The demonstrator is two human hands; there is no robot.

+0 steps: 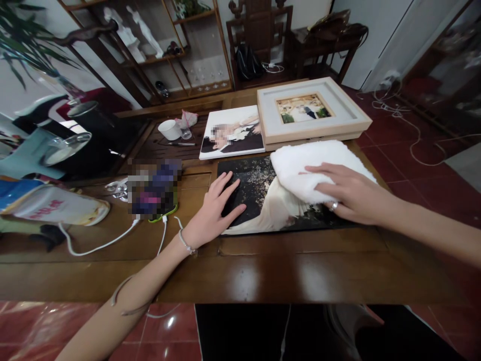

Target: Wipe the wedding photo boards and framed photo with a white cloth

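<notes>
A dark glossy photo print lies flat on the wooden table. My left hand rests open on the print's left edge, fingers spread flat. My right hand presses a folded white towel onto the print's right half, fingers laid over the cloth. A ring shows on one finger of that hand, a bracelet on the left wrist.
Behind the print lie a canvas photo and a framed picture on stacked frames. A white cup stands farther back. At left are a phone on a white cable, a plastic bag and a kettle. Shelves and a chair stand beyond.
</notes>
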